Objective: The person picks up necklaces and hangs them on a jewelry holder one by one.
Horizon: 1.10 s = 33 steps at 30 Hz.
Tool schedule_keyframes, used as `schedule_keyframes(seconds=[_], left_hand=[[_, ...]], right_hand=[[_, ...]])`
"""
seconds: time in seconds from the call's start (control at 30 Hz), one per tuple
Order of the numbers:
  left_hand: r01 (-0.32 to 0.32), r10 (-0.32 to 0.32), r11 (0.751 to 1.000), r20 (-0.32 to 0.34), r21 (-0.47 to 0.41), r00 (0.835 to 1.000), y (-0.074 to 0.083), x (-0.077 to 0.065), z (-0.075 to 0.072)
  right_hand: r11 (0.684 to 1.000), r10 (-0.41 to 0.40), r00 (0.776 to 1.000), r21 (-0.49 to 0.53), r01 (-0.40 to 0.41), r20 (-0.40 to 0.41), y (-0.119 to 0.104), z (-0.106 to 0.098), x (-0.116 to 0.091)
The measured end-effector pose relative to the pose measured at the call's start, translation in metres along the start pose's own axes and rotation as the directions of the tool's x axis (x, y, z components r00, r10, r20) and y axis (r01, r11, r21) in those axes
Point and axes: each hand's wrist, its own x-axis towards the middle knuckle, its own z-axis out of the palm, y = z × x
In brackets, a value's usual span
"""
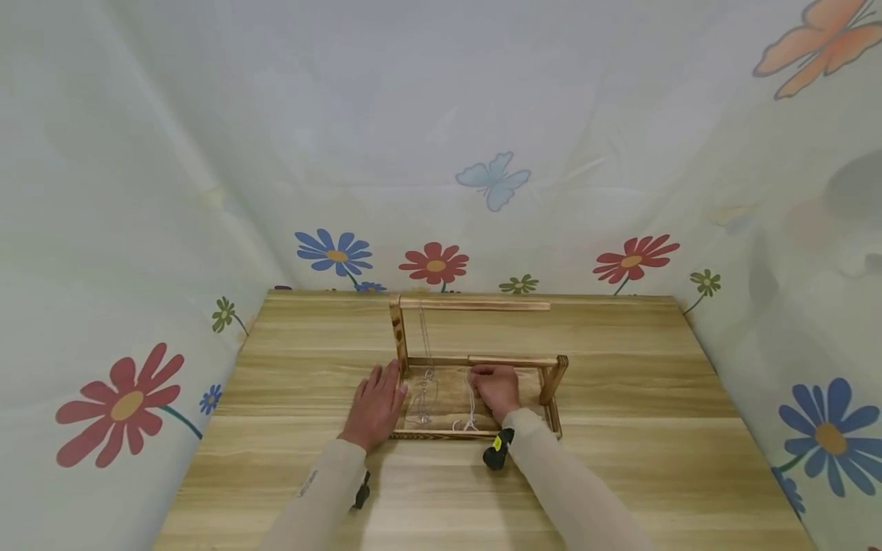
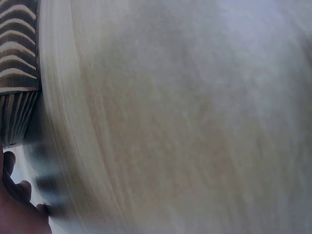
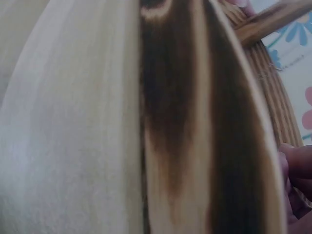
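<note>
A brown wooden jewelry stand [image 1: 448,435] has a tray base, a tall upper bar [image 1: 482,305] and a low front bar [image 1: 520,360]. From the upper bar hangs a thin silver necklace [image 1: 425,337], its lower end reaching the tray. My left hand [image 1: 376,407] rests at the stand's left side, fingers extended; its fingers [image 2: 22,212] show below the striped wood in the left wrist view. By the low bar's free end, my right hand [image 1: 498,389] pinches a white necklace [image 1: 472,405] that trails down to the tray. Dark-grained wood hides most of the right fingers [image 3: 298,163] in the right wrist view.
The stand is on a wood-grain table [image 1: 634,444]. Behind and beside the table hangs a pale sheet [image 1: 386,115] printed with flowers and butterflies. A post [image 1: 553,380] holds the low bar at its right end.
</note>
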Motion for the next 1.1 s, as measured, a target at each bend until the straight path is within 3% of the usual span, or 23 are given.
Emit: schedule_keyframes(seconds=[0.23,0.47,0.9,1.03,1.1], left_hand=[[0.007,-0.007,1.0,0.005,-0.008,1.0,0.0,0.001,0.0],[0.012,-0.012,1.0,0.01,0.001,1.0,-0.001,0.003,0.001],[0.0,0.0,1.0,-0.003,0.002,1.0,-0.004,0.003,0.006],[0.001,-0.001,1.0,-0.01,0.003,1.0,-0.003,0.002,0.004],[0.004,-0.004,1.0,-0.006,0.008,1.0,-0.003,0.002,0.004]], right_hand=[[0.973,-0.064,0.997,-0.226,0.05,-0.054,-0.001,0.008,0.002],[0.93,-0.096,0.992,-0.362,0.061,-0.078,-0.009,0.013,-0.002],[0.805,-0.159,0.986,-0.585,0.096,-0.057,-0.014,0.017,-0.009],[0.816,-0.168,0.984,-0.568,0.108,-0.053,-0.015,0.018,-0.009],[0.846,-0.17,0.984,-0.521,0.117,-0.055,-0.015,0.018,-0.01]])
